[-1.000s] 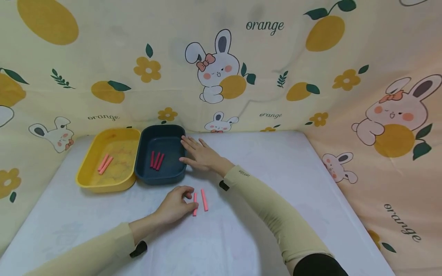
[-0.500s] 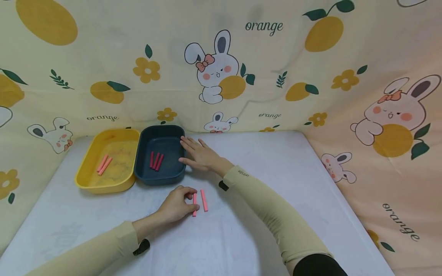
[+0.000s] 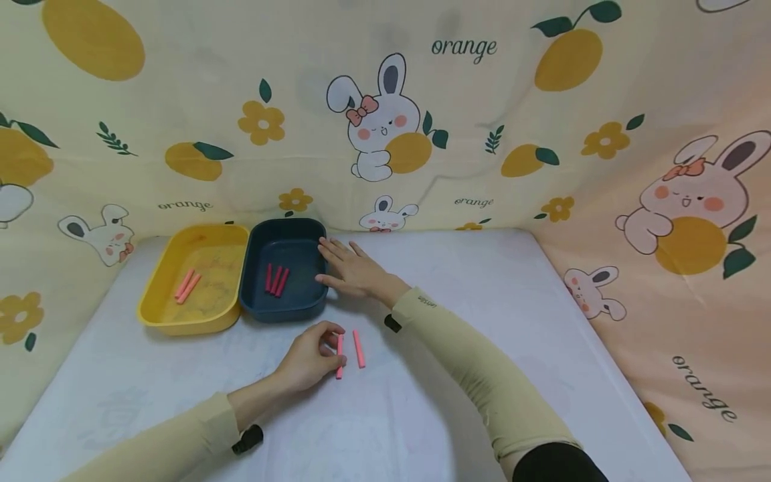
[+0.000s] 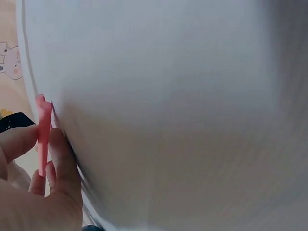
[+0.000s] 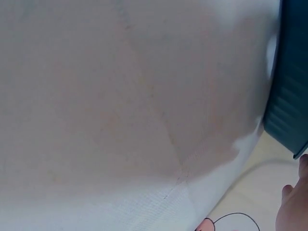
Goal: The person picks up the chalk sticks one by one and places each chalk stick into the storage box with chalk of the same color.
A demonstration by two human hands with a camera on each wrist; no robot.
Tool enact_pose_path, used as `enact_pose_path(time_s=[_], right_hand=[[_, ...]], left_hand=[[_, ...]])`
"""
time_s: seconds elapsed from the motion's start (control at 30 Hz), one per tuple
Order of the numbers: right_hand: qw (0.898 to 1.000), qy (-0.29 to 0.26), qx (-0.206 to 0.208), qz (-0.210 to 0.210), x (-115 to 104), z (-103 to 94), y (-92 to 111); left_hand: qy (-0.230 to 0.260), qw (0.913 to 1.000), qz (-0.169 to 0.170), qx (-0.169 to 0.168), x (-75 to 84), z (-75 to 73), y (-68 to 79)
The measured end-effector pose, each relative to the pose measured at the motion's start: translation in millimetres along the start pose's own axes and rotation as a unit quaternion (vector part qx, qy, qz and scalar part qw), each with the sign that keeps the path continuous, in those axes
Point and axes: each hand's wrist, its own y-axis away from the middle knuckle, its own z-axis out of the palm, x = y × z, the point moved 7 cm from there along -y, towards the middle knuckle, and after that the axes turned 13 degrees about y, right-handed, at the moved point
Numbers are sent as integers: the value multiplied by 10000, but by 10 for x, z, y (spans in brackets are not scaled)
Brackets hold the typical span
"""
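My left hand (image 3: 310, 358) pinches a pink chalk stick (image 3: 340, 371) between thumb and fingers, close over the white tabletop. The same chalk (image 4: 44, 137) shows between thumb and finger in the left wrist view. Just right of it lies a second pink chalk stick (image 3: 359, 349). With fingers straight, my right hand (image 3: 355, 268) rests at the right rim of a dark blue tray (image 3: 283, 311). Inside that tray lie three darker red sticks (image 3: 278, 281). In the right wrist view, the right fingertips (image 5: 303, 166) meet the tray's corner.
A yellow tray (image 3: 193, 328) stands against the blue tray's left side and holds two pink sticks (image 3: 189, 288). White cloth (image 3: 458, 288) covers the table. A printed curtain (image 3: 241, 60) with rabbits and oranges rises behind it and along the right side.
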Motion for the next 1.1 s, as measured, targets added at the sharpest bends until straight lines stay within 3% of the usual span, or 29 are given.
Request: enact_pose_path(time_s=[0.33, 0.57, 0.83, 1.1], right_hand=[[10000, -53, 30, 0, 23, 19, 13], [10000, -73, 37, 10, 10, 1, 22], [10000, -57, 25, 37, -10, 19, 9], [9998, -165, -33, 47, 2, 30, 9]], left_hand=[[714, 9973, 140, -95, 51, -27, 120], [1301, 9915, -45, 37, 74, -205, 241], [1612, 9865, 256, 108, 225, -680, 422], [1220, 9868, 805, 694, 368, -1352, 473]])
